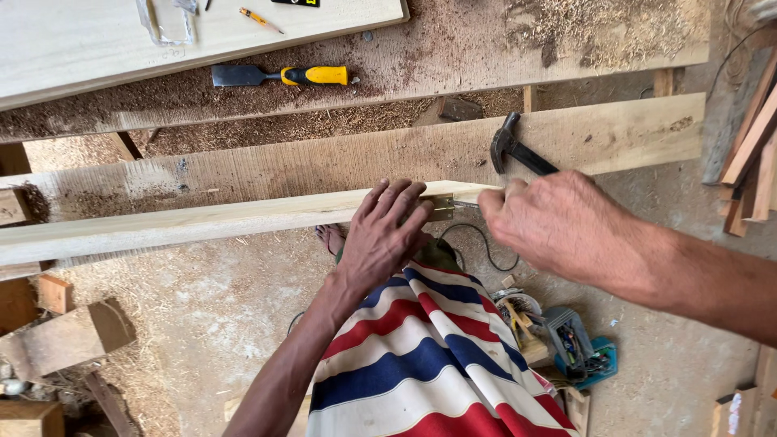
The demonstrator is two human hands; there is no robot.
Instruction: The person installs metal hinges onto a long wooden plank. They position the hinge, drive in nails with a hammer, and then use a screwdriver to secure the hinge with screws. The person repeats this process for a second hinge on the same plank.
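My left hand [380, 235] lies flat with fingers spread on the near end of a long pale wooden board [202, 222], next to a small brass hinge [442, 208] on the board's edge. My right hand [558, 222] is closed around the black handle of a claw hammer [510, 148], whose dark head points up and away over the rough plank behind. A thin metal piece shows between the hinge and my right fingers; what it is cannot be told.
A yellow-handled chisel [279, 76] lies on the sawdust-covered bench plank [453, 48]. A light panel [97, 40] with a small screwdriver sits at top left. Wood offcuts [69, 336] lie on the sandy floor at left, a box of tools [575, 348] at lower right, stacked slats [753, 154] at the right edge.
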